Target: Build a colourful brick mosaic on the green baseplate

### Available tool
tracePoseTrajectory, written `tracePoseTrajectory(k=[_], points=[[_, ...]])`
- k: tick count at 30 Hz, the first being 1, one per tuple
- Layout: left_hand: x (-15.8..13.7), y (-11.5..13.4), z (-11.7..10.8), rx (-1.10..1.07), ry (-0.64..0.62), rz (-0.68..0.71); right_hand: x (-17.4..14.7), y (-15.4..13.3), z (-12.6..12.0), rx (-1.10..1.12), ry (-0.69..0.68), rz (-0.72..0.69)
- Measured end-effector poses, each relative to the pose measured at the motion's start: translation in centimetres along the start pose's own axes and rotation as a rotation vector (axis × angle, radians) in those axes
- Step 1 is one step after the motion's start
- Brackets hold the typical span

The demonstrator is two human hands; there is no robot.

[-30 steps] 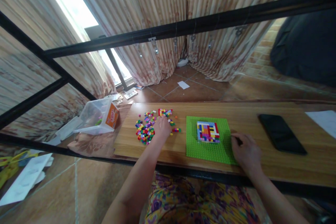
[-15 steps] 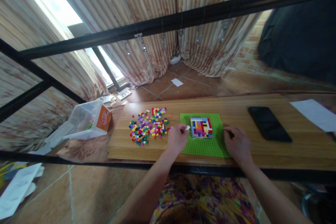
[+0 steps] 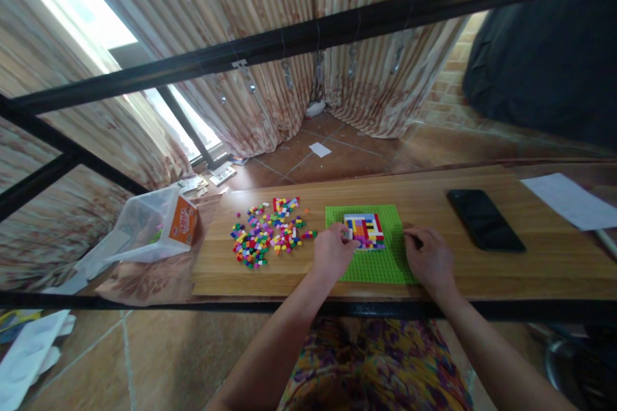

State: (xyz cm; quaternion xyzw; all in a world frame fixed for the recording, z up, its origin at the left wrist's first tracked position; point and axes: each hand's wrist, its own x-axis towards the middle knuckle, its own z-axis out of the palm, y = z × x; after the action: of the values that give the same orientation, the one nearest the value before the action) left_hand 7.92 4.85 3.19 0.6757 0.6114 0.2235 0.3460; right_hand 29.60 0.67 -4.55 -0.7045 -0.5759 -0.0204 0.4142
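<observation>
A green studded baseplate [image 3: 371, 270] lies on the wooden board, bearing a low, many-coloured block of toy bricks [image 3: 370, 228]. My left hand [image 3: 333, 250] is over the plate's left side, its thumb and forefinger pinched on a small white brick [image 3: 349, 233] at the left edge of the block. My right hand [image 3: 429, 257] rests at the plate's right edge with fingers curled together; whether anything is inside them is hidden. To the left of the plate spreads a loose pile of small coloured bricks [image 3: 263, 237].
A black phone [image 3: 484, 219] and a white paper sheet [image 3: 569, 199] lie to the right. A clear plastic bin [image 3: 144, 218] with an orange label stands left of the wooden board [image 3: 289, 282]. A black metal bar [image 3: 270, 45] crosses in front of the curtains.
My left hand has moved right with the white brick, from beside the brick block to its left edge. My right hand stays at the plate's edge. The whole view has shifted slightly.
</observation>
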Motion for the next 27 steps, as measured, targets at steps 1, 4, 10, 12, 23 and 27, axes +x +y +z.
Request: tracePoseTrajectory(k=[1, 4, 10, 12, 23, 27], points=[[0.0, -0.1, 0.0, -0.001, -0.006, 0.012, 0.0, 0.0, 0.0, -0.001, -0.003, 0.000], [0.1, -0.4, 0.2, -0.014, -0.023, 0.037, 0.0, 0.1, 0.0, -0.011, -0.015, -0.004], [0.3, -1.3, 0.2, -0.116, -0.083, 0.093, 0.0, 0.0, -0.1, -0.009, -0.013, 0.006], [0.3, -1.5, 0.1, -0.133, -0.087, 0.097, 0.0, -0.1, -0.1, -0.007, -0.018, 0.006], [0.2, -1.0, 0.6, -0.106, -0.023, 0.149, 0.0, -0.1, -0.1, -0.006, -0.001, 0.000], [0.1, -1.1, 0.6, -0.106, -0.017, 0.155, 0.0, -0.1, -0.1, -0.008, -0.011, 0.009]])
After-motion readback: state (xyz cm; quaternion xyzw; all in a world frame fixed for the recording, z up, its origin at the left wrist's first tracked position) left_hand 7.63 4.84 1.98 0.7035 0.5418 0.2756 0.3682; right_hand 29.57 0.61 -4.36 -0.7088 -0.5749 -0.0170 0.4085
